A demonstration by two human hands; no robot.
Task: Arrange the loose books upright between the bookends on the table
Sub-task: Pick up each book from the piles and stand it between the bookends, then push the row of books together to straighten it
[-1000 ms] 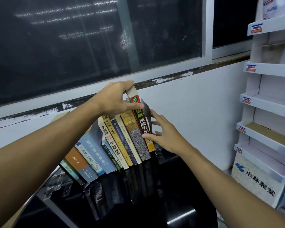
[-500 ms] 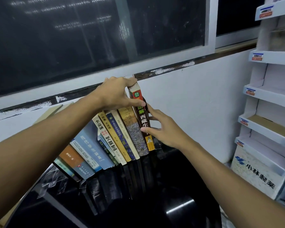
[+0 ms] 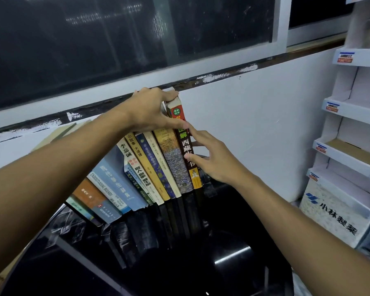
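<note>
Left hand [image 3: 150, 110] taking end book [image 3: 185, 146] at top: grip pinching it, thumb on spine, fingers curling over top edge. Right hand [image 3: 214, 159] bracing book's right side, fingers spread straight, holding nothing. Book standing at right end of row [image 3: 137, 171] on table [image 3: 201, 263]; I'm seeing the others leaning left. I'm judging it stiff, fairly heavy, its glossy cover likely slipping; I'm favouring a hold high on spine.
</note>
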